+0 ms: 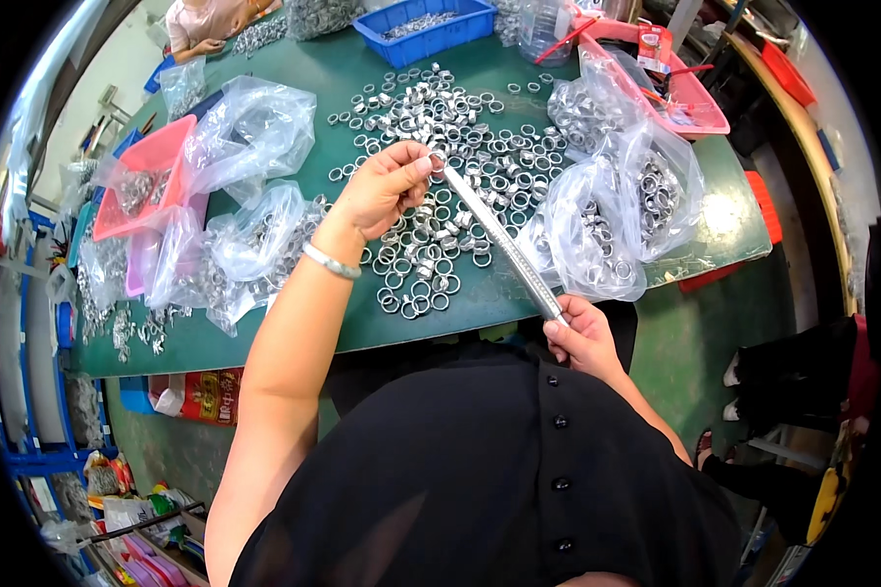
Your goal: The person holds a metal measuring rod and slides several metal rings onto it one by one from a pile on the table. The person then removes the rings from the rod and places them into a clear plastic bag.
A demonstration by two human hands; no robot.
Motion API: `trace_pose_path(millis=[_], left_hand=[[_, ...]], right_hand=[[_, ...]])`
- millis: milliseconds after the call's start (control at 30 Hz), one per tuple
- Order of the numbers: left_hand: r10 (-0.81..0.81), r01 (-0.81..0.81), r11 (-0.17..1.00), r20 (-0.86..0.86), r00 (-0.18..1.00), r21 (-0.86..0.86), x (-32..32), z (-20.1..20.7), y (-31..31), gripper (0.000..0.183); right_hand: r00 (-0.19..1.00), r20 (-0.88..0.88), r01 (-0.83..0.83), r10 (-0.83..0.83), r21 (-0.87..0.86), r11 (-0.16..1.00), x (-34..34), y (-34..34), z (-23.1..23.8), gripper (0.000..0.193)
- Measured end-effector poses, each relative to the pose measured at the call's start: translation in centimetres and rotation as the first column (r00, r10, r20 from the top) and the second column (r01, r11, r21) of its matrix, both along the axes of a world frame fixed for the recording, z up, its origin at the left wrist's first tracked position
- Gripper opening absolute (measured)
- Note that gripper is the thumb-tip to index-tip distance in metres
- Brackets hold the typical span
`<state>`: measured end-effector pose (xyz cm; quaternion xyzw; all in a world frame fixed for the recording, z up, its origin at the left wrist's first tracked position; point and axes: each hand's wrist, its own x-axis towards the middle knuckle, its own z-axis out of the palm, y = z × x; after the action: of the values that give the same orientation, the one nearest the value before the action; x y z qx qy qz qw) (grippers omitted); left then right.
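Note:
A silver metal ring [437, 162] is pinched between the thumb and fingertips of my left hand [390, 188], above the pile. It sits at the thin tip of a long, tapered, silver ring mandrel [504, 243] with marks along its length; whether the tip passes through the ring is hard to see. My right hand [579, 335] grips the mandrel's thick lower end beside the table's near edge. Under both hands, a wide heap of loose silver rings [423, 256] spreads over the green table [313, 328].
Right of the heap lie clear plastic bags of rings [597, 230], with a pink tray [700, 115] behind. More bags [264, 235] and a pink basket [171, 161] stand left. A blue bin [426, 27] is at the back. Another person [210, 24] sits at the far left.

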<state>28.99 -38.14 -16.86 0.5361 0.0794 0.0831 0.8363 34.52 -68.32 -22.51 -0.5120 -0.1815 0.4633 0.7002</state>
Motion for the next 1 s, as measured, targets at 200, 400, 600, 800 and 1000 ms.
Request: trace_pose_path(millis=[200,400,600,800,1000], left_hand=[[0.076,-0.087,0.992,0.122,0.990,0.090,-1.0,-0.4,-1.5,0.008],[0.132,-0.144,0.984,0.114,0.985,0.105,-1.4,-0.7,-2.2,0.016],[0.077,-0.087,0.988,0.085,0.993,0.123,-1.8,0.3,-2.3,0.032],[-0.084,0.075,0.963,0.026,0.996,0.257,-2.3,1.2,-1.8,0.040],[-0.183,0.199,0.945,-0.087,0.979,0.260,-2.3,1.4,-4.2,0.039]], right_hand=[[1.000,0.000,-0.026,0.026,0.017,1.000,-0.1,0.0,-0.1,0.019],[1.000,0.002,-0.029,0.029,0.012,1.000,-0.2,-0.1,0.2,0.019],[0.998,0.013,-0.063,0.063,-0.007,0.998,-0.2,-0.3,0.2,0.018],[0.995,0.005,-0.104,0.104,-0.015,0.994,-0.3,-0.1,0.6,0.018],[0.994,0.052,-0.093,0.093,-0.010,0.996,-0.4,0.4,1.0,0.018]])
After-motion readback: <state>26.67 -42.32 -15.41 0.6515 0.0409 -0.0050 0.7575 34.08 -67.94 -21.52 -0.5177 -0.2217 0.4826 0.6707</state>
